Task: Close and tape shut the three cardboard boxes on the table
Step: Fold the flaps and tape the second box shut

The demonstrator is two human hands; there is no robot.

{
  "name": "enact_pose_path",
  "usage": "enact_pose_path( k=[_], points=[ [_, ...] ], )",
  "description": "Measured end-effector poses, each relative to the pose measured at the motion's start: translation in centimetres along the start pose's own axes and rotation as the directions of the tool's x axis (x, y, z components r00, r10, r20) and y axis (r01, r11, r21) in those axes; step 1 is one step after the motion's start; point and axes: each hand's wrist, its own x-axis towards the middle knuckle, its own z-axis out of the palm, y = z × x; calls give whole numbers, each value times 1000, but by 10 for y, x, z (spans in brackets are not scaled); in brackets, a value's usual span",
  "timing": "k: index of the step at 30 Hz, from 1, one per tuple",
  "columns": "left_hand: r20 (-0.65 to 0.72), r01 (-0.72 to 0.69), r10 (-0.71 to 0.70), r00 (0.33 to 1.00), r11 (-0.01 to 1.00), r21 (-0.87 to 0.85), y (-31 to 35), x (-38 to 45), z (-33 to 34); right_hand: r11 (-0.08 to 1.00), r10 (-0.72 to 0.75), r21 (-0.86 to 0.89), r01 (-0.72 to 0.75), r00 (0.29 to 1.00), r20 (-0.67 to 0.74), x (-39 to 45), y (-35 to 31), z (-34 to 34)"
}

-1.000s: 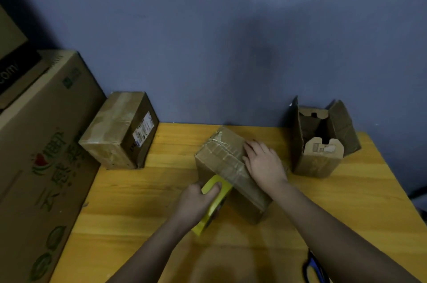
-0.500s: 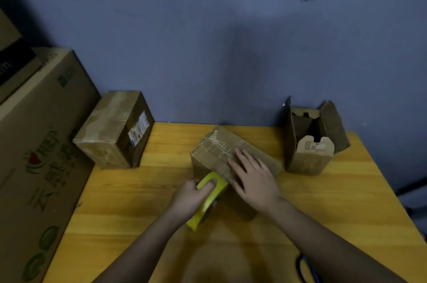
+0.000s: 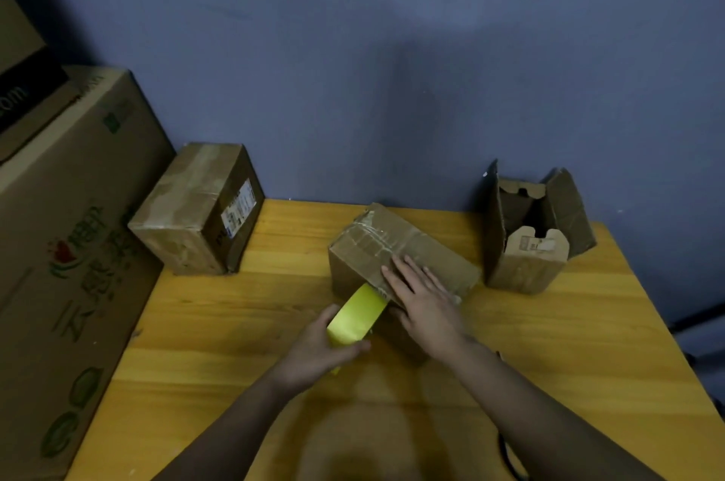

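Cardboard boxes, three on the yellow wooden tabletop [image 3: 219, 327]; progress judged about midway.

Nearest: left hand [image 3: 317, 351], grip wrapped around a bright yellow roll of tape [image 3: 355, 317], held against the near face of the brown closed cardboard box at mid-table [image 3: 372, 245]. Right hand [image 3: 425, 300] just right of the roll, grip wide and flat, palm pressed on that box's top near its front edge, holding nothing. Flaps down on this mid-table box, glossy strips visible along its far top; sealing judged under way, not finished, with the strip from the roll uncut as far as can be seen.

Dark handles of what may be scissors [image 3: 510, 461] at the near right edge, well right of the mid-table box; too cropped to be sure.

Farther right of the mid-table box, near the wall: small brown open carton [image 3: 525, 264], flaps upright, untaped. Left to do.

Farther left of the mid-table box, at the tabletop's corner: brown sealed box with a white label [image 3: 196, 213], flaps shut and taped. Judged done.

Beyond it, left: large printed carton [image 3: 70, 229], off the tabletop, apparently not part of the job.
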Motion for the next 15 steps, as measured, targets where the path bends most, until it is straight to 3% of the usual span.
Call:
enact_pose_path(
  k=[3,5,7,11,13,15],
  points=[
    [-54,-180,206,977,935,305,5,1,-3,1000,14,11,-14,1000,4,1,4,-8],
    [-170,-198,272,947,912,359,24,0,-5,997,44,62,-44,999,4,5,6,-16],
    [-252,-223,338,907,892,393,55,0,-7,967,87,239,-86,996,8,12,10,-23],
    [-215,-249,455,864,759,601,119,19,-17,698,162,703,-138,986,32,23,19,-22],
    [-156,-211,422,893,699,683,142,38,-17,582,197,793,-183,977,81,23,22,-16],
    [-109,-179,373,922,657,733,154,54,-10,545,242,803,-242,962,127,23,26,-10]
  ],
)
